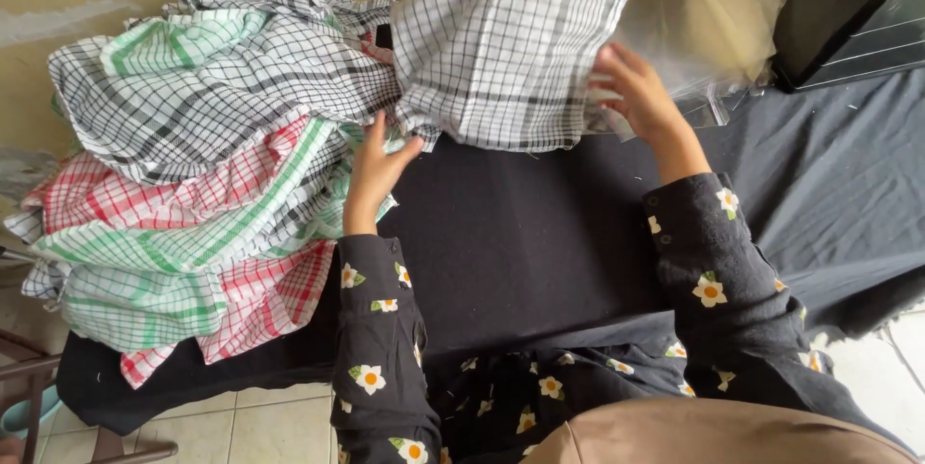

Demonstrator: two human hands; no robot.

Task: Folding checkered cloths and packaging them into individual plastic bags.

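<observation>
My left hand grips the lower left edge of a black-and-white checked cloth, which is lifted above the table. On the cloth's right edge, my right hand holds it with fingers curled around the fabric. Both sleeves are black with white flowers. The cloth hangs folded over, and its far side is hidden.
A heap of checked cloths in black, green and red lies to the left on a table covered in black fabric. Clear plastic bags sit at the back right beside a dark box. Tiled floor shows at the lower left.
</observation>
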